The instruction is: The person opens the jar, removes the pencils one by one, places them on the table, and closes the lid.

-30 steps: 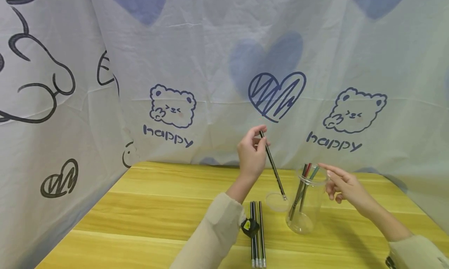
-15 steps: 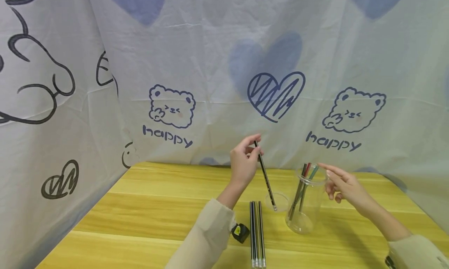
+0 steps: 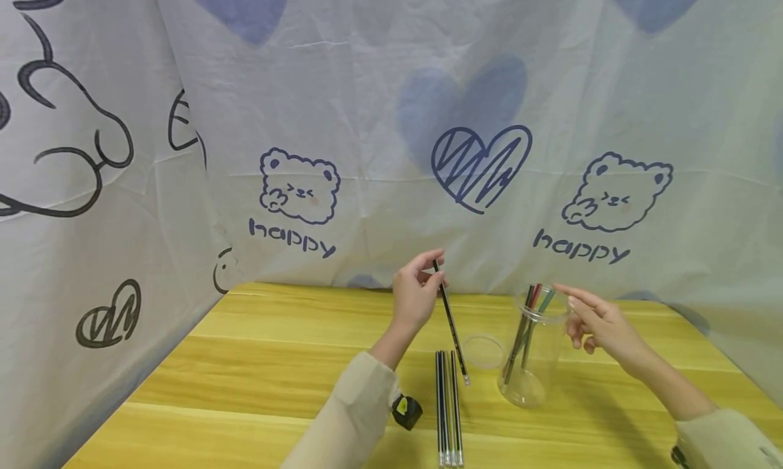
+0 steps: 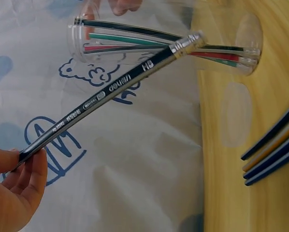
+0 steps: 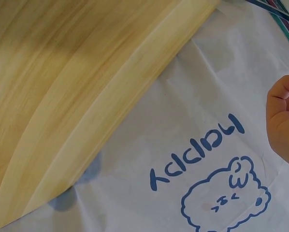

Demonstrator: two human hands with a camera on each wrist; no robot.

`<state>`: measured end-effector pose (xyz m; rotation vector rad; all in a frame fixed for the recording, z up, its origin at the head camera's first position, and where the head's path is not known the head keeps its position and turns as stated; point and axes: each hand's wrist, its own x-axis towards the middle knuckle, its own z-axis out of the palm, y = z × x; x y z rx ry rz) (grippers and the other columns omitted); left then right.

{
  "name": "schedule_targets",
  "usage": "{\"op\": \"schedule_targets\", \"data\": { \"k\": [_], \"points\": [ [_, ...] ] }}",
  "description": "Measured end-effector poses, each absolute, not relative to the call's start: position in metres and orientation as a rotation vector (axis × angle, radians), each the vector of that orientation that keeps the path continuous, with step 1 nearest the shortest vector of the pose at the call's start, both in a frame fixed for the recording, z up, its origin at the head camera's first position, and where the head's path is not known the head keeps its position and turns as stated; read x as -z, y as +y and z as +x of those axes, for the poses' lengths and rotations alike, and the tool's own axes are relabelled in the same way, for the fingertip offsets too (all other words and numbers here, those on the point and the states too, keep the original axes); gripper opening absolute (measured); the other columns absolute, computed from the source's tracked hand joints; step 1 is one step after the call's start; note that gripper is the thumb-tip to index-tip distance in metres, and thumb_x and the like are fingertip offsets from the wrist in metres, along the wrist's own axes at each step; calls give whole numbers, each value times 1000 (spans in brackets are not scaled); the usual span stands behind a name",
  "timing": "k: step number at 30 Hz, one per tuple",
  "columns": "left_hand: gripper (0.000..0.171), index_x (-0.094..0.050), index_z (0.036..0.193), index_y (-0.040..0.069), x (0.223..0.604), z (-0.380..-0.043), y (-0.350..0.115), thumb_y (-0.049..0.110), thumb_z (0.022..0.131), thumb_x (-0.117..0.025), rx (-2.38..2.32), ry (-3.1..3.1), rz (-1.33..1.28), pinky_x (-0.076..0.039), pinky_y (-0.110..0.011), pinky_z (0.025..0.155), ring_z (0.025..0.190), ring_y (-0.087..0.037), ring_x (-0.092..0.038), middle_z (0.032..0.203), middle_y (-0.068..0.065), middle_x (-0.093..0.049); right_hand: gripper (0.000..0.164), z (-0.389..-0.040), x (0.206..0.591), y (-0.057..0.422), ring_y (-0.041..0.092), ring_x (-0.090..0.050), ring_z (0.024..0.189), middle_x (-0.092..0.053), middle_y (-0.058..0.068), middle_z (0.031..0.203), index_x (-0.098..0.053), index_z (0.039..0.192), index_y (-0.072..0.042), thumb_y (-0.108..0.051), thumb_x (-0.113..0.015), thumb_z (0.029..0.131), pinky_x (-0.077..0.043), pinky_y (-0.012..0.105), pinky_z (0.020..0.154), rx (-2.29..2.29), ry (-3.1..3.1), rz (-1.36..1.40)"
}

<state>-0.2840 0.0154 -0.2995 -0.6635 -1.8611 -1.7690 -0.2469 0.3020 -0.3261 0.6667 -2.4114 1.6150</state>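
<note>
My left hand (image 3: pixel 417 296) pinches a black pencil (image 4: pixel 106 94) near one end, thumb against fingers. The pencil hangs at a slant, its eraser end low over the table, just right of a row of several dark pencils (image 3: pixel 449 408). To the right a clear plastic jar (image 3: pixel 553 350) stands upright with several pencils (image 3: pixel 525 333) leaning in it, black, red and green ends at its mouth. My right hand (image 3: pixel 605 326) holds the jar at its rim, index finger stretched over the edge and thumb beside it, other fingers curled. In the right wrist view only part of that hand (image 5: pixel 284 118) shows.
A clear round lid (image 3: pixel 483 351) lies on the wood-patterned table (image 3: pixel 275 360) behind the row of pencils, left of the jar. Behind the table hangs a white cloth (image 3: pixel 379 115) printed with bears and hearts.
My left hand has moved left and down with the pencil; its eraser end has come from beside the jar, across the lid, to the pencil row. My right hand and the jar are steady.
</note>
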Motion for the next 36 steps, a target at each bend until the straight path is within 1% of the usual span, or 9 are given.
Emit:
{"op": "schedule_targets", "data": {
  "k": [3, 5, 7, 10, 13, 18, 24, 30, 36],
  "points": [
    [32, -57, 113, -6, 304, -287, 14, -13, 82, -54, 1814, -1895, -634, -52, -31, 53, 70, -40, -58, 100, -22, -59, 38, -247, 326, 302, 18, -52, 50, -53, 8, 63, -40, 135, -14, -23, -34, 98, -41, 24, 40, -1614, -2414, 658],
    [32, -56, 113, -5, 307, -288, 13, -13, 82, -54, 1816, -1917, -622, -53, -32, 54, 70, -38, -59, 99, -21, -59, 37, -246, 326, 302, 18, -52, 50, -53, 8, 63, -40, 134, -15, -23, -34, 98, -41, 24, 40, -1609, -2413, 656],
    [32, -57, 113, -3, 312, -290, 12, -11, 82, -55, 1811, -1928, -615, -53, -30, 53, 69, -36, -59, 99, -20, -60, 37, -246, 325, 302, 17, -52, 50, -53, 8, 63, -41, 134, -16, -23, -34, 98, -41, 24, 40, -1604, -2413, 660],
    [32, -58, 113, 0, 318, -293, 10, -9, 82, -56, 1793, -1947, -603, -52, -26, 51, 68, -30, -61, 98, -17, -61, 36, -247, 325, 301, 16, -51, 50, -53, 8, 63, -41, 134, -16, -22, -34, 98, -41, 23, 40, -1593, -2411, 679],
    [33, -58, 114, 1, 324, -295, 8, -8, 83, -56, 1795, -1985, -584, -53, -32, 52, 69, -29, -61, 97, -16, -61, 36, -247, 326, 301, 16, -51, 50, -53, 9, 63, -42, 133, -15, -21, -33, 99, -41, 24, 39, -1600, -2400, 699],
    [33, -58, 115, 1, 331, -296, 7, -7, 83, -56, 1775, -2069, -562, -53, -31, 54, 65, -22, -60, 96, -15, -61, 36, -247, 327, 301, 15, -51, 49, -52, 7, 62, -41, 133, -12, -21, -33, 99, -40, 24, 38, -1606, -2385, 707],
    [34, -56, 116, -1, 338, -299, 4, -9, 83, -55, 1824, -2125, -506, -54, -35, 56, 65, -21, -60, 95, -14, -59, 36, -247, 328, 300, 16, -51, 49, -52, 7, 62, -42, 133, -13, -22, -34, 98, -41, 24, 38, -1607, -2381, 688],
    [34, -56, 115, -1, 346, -304, 0, -9, 82, -57, 1845, -2191, -429, -53, -32, 54, 64, -20, -60, 92, -12, -58, 35, -248, 329, 300, 17, -51, 49, -52, 7, 62, -43, 132, -17, -22, -34, 98, -41, 23, 38, -1610, -2375, 675],
    [35, -56, 115, -2, 353, -310, -3, -10, 81, -57, 1845, -2252, -419, -53, -29, 50, 63, -20, -60, 90, -12, -58, 36, -249, 331, 300, 20, -51, 49, -51, 7, 62, -42, 133, -14, -23, -33, 99, -41, 23, 38, -1596, -2377, 664]
  ]
}}
